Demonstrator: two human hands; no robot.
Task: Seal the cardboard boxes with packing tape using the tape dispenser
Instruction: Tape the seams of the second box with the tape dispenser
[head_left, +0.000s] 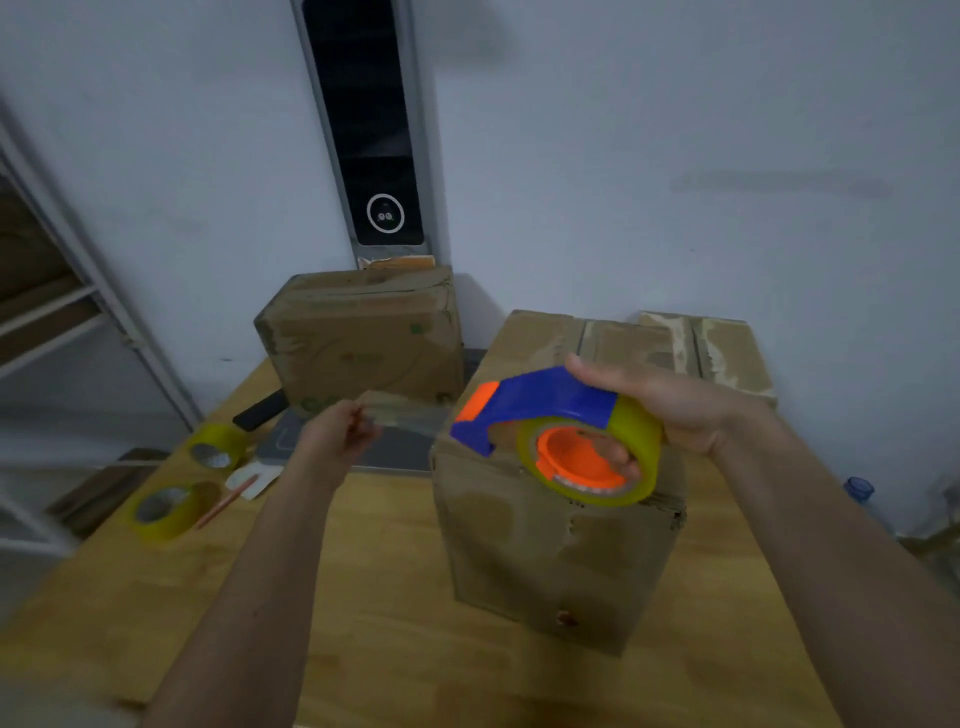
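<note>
Fingers of right hand curled round tape dispenser; left hand fingers pinch tape end.

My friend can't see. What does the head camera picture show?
A right hand grips a blue tape dispenser above a cardboard box, while the left hand pinches the pulled-out tape end. Two spare rolls lie nearby.

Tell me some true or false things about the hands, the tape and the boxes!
1. The right hand grips the blue tape dispenser. True.
2. The left hand is empty. False: it pinches the pulled-out tape strip.
3. Two spare tape rolls lie on the wooden table. True.
4. The dispenser lies flat on the table. False: it is held over the nearest cardboard box.
</note>
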